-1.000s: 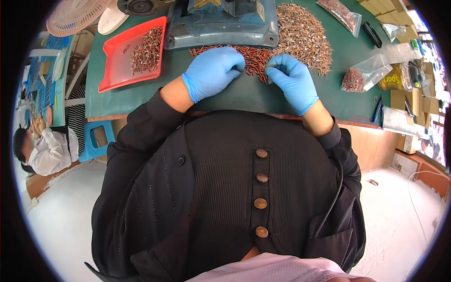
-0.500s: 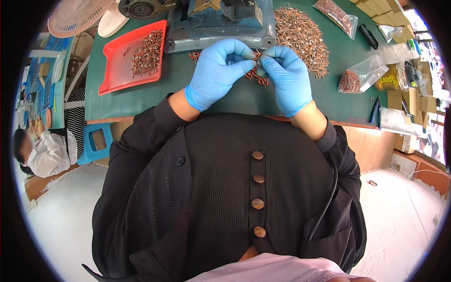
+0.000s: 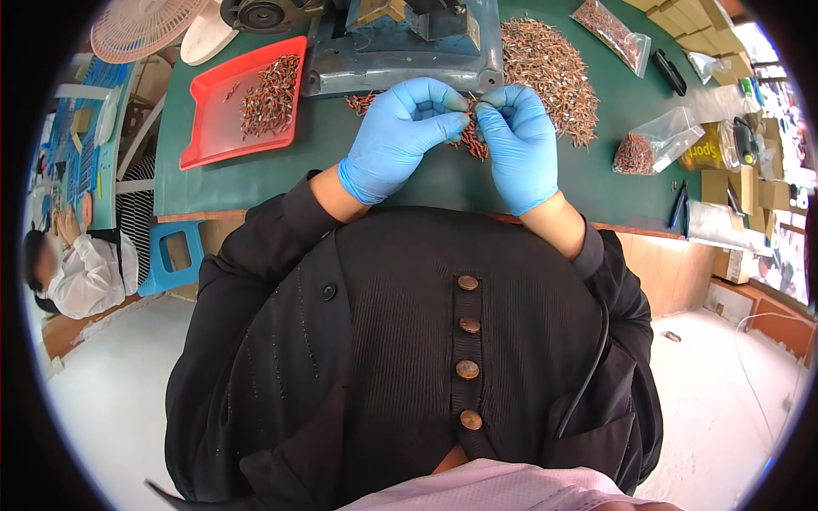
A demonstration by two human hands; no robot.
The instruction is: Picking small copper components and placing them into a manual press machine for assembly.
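**Both gloved hands pinching small parts at bench centre**

Far left edge: a second person (image 3: pixel 81 268) in white sits at another bench, well apart from the work.

Left on the green mat (image 3: pixel 256 183): a red tray (image 3: pixel 213 128) holding a loose heap of small reddish-brown parts (image 3: pixel 271 85). A white fan (image 3: pixel 141 25) lies beyond the tray's far-left corner.

Centre, far side: a grey-blue machine base (image 3: pixel 396 55), its near edge just beyond the fingertips.

Left hand (image 3: pixel 400 136), blue glove: fingers curled inward, thumb and forefinger tips pressed together at the meeting point with the other hand. It appears to pinch one small part; the piece itself is too small to make out clearly.

Right hand (image 3: pixel 520 140), blue glove: fingers likewise curled, tips closed against those of the left hand. What it grips is hidden by the fingers; cannot tell more.

Directly under and between the hands: a small cluster of reddish parts (image 3: pixel 473 145) lying on the mat, touching the right glove's inner edge.

Right of the hands: a large pile of the same parts (image 3: pixel 550 68), spread toward the far side. Further right, a clear bag (image 3: pixel 652 145) partly filled with parts, and another bag (image 3: pixel 613 25) at the far edge. Black pliers (image 3: pixel 669 72) lie near the far-right corner.
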